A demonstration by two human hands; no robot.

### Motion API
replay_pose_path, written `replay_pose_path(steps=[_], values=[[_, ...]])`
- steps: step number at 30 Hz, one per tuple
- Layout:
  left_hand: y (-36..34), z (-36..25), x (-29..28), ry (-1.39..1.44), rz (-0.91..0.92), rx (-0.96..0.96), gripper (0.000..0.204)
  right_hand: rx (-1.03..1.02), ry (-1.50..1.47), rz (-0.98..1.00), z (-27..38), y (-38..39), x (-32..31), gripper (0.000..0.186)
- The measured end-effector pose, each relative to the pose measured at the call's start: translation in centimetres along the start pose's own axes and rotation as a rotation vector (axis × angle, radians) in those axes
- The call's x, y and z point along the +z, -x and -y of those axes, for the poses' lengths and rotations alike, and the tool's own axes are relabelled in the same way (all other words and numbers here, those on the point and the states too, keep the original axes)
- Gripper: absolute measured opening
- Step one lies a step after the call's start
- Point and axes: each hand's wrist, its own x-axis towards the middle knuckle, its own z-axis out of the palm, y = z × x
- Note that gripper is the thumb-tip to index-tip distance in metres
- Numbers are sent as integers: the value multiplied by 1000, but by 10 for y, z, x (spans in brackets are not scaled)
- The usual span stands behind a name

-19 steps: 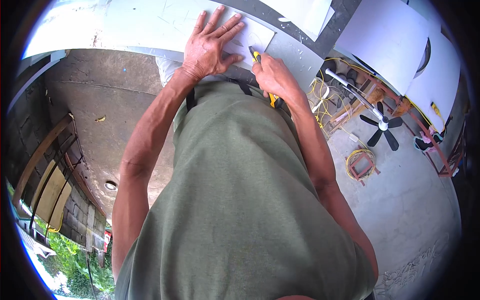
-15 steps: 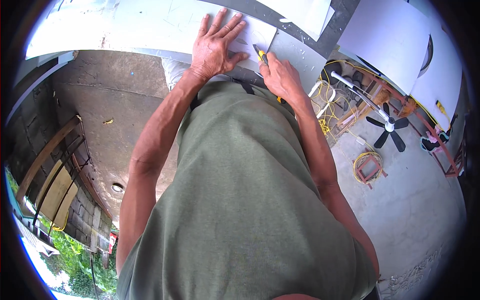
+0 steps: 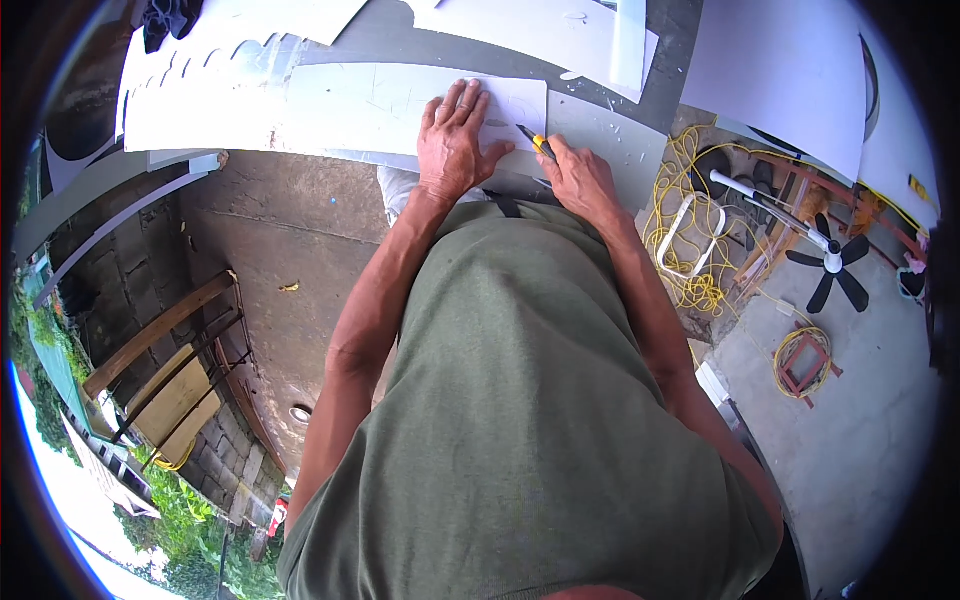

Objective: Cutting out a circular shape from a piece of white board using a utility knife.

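My left hand [image 3: 455, 145] lies flat on a white sheet [image 3: 370, 100], its fingers stretched forward and its thumb out to the right. Faint pencil-like curves and a small grey oval mark show on the sheet beside the thumb. In my right hand [image 3: 582, 180] is a yellow and black utility knife [image 3: 541, 145]. Its dark blade points forward and left, over the sheet near its right end. Whether the tip touches the surface I cannot tell. The knife's rear end is hidden in my fingers.
Under the sheet is a grey tabletop [image 3: 600, 125] with white scraps. More white sheets [image 3: 520, 35] lie farther back. To the right are another white panel [image 3: 775, 90], a tangled yellow cord [image 3: 690, 285] and a fan with black blades [image 3: 835, 262]. A wooden-railed frame [image 3: 165, 325] stands at left.
The whole view has shifted, so the hands sit lower and farther right in the picture and more of the tabletop shows. Both hands keep nearly the same pose on the sheet.
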Motion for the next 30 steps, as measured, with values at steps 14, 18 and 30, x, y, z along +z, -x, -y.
replay_pose_path(steps=[14, 18, 30], values=[[0, 45, -46, 895, 101, -789, 37, 378, -958, -272, -25, -3, 15, 35], [8, 30, -43, 980, 173, -809, 43, 349, -983, -326, -12, -4, 20, 38], [-7, 26, -34, 1194, 276, -919, 40, 345, -1044, -380, 4, -18, 45, 37]])
